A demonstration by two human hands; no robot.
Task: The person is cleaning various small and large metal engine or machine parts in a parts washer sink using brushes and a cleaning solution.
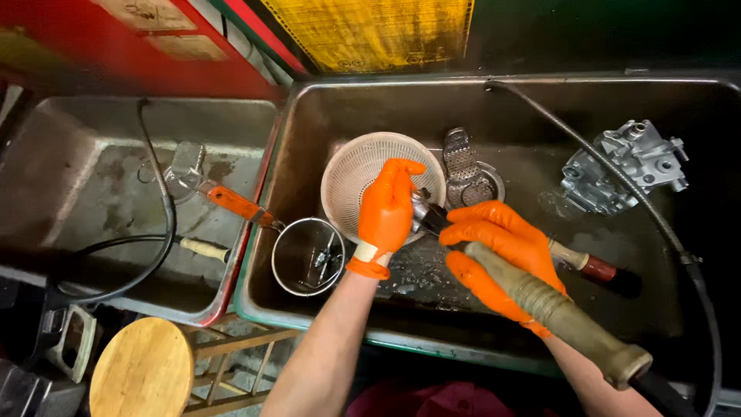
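While both orange-gloved hands work over the dark parts-washing sink (324,123), the left hand (386,208) is closed around a small metal part (421,208), holding it just above the near rim of the white plastic strainer basket (351,174). The right hand (502,251) is clenched on a brush-like tool whose tip (434,222) meets that part, and whose brown handle end (598,269) sticks out past the hand toward the right of the basket. A thick ribbed hose nozzle (556,313) runs under the right forearm, near the front wall of the sink; whether the hand also grips it I cannot tell.

Doing this well seems to call for keeping the part directly over the basket, so that anything dropped lands in the mesh and not on the wet sink floor. A firm pinch from the left fingers matters, since the gloves and the part look slick. Short strokes from the tool would probably clean without flicking the part loose.

Left of the basket a round wire strainer (309,255) with an orange handle leans on the sink's edge. Behind the basket lies a perforated drain cover (463,162), and far to its right a grey cast housing (625,166) rests in the sink. A round wooden stool (143,367) stands below the strainer.
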